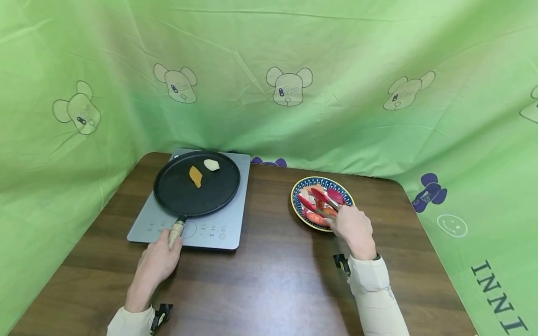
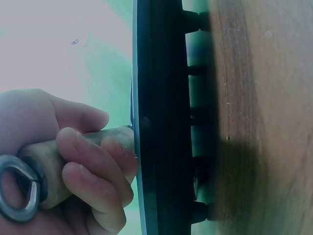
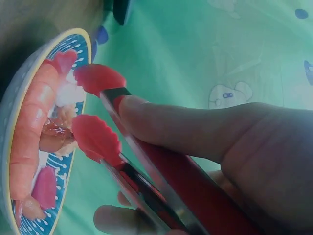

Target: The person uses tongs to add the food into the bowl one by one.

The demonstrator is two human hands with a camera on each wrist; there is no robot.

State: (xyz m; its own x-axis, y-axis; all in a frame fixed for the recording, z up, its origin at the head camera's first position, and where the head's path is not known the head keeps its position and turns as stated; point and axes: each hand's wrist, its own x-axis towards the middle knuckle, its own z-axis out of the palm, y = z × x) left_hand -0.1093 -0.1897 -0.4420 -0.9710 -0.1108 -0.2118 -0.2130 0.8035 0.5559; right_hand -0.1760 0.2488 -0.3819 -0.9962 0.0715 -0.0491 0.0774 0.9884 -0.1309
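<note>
My left hand (image 1: pixel 159 259) grips the pale wooden handle (image 1: pixel 176 232) of a round black flat pan (image 1: pixel 196 198). The left wrist view shows fingers curled round that handle, with a metal ring (image 2: pixel 19 188) at its end. A brown-orange piece of food (image 1: pixel 195 176) and a white slice (image 1: pixel 211 164) lie in the pan. My right hand (image 1: pixel 353 228) holds red-tipped tongs (image 3: pixel 161 181), thumb on one arm and fingers on the other. Their tips stand apart over a blue patterned plate (image 1: pixel 296 183) of mixed food, including a shrimp-like orange piece (image 3: pixel 32 132) and a pink-purple piece (image 3: pixel 45 187).
Beneath the pan is a grey induction cooktop (image 1: pixel 235 219) on the left of the brown wooden table (image 1: pixel 269 280). Green cloth (image 1: pixel 235 60) with bear-head drawings hangs behind the table and at both sides.
</note>
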